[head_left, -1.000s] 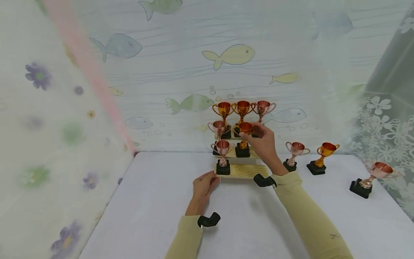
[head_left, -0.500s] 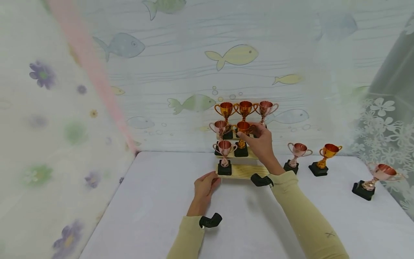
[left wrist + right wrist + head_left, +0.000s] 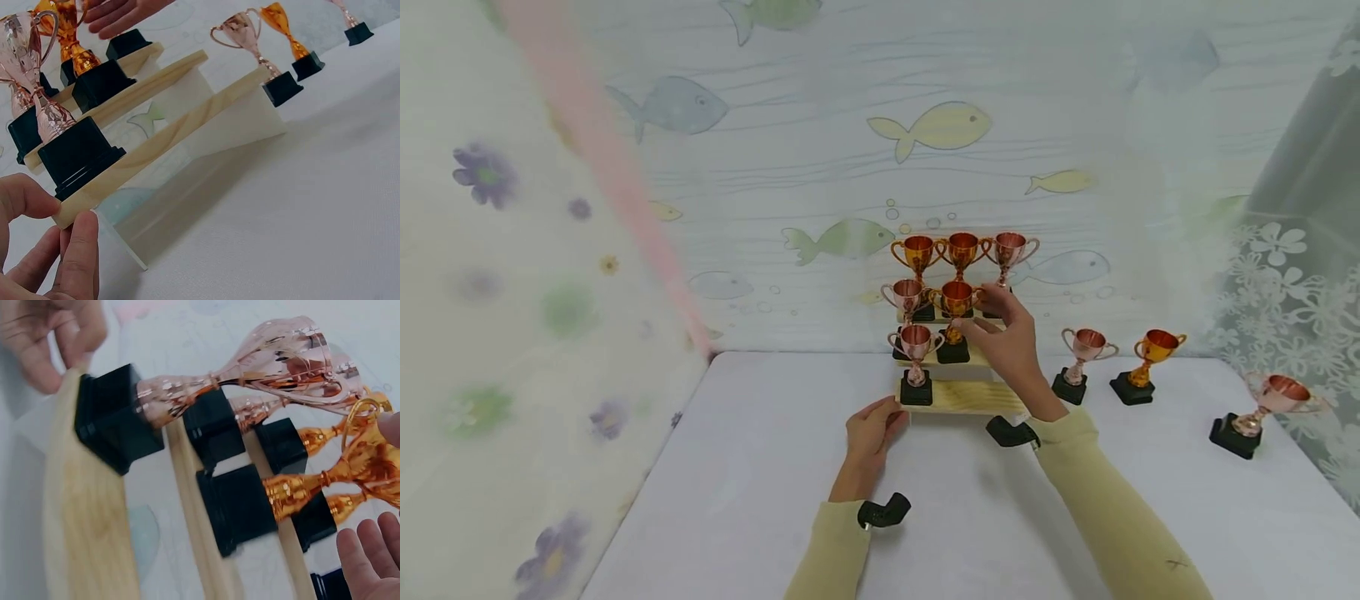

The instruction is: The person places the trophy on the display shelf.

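My left hand (image 3: 869, 433) pinches the left end of the lowest board of a three-tier wooden display stand (image 3: 973, 396), thumb above and fingers below. My right hand (image 3: 1011, 333) is at a gold trophy cup (image 3: 957, 300) standing upright on the middle tier. Its thumb (image 3: 390, 428) is by one handle, while the other visible fingers (image 3: 359, 556) are extended beside the cup, seemingly apart from it. A rose-gold trophy (image 3: 916, 346) stands on the left of the lowest tier, and another (image 3: 906, 296) on the left of the middle one.
Two gold trophies (image 3: 918, 252) and a rose-gold trophy (image 3: 1009, 250) line the top tier. On the white table (image 3: 760, 467), right of the stand, are a rose-gold trophy (image 3: 1085, 350), a gold trophy (image 3: 1156, 350) and another rose-gold trophy (image 3: 1281, 396). A fish-patterned curtain (image 3: 820, 167) hangs behind.
The gold trophy on the middle tier has shifted slightly left. My right thumb has moved lower, from the cup towards the stem. My left hand keeps its grip on the stand.
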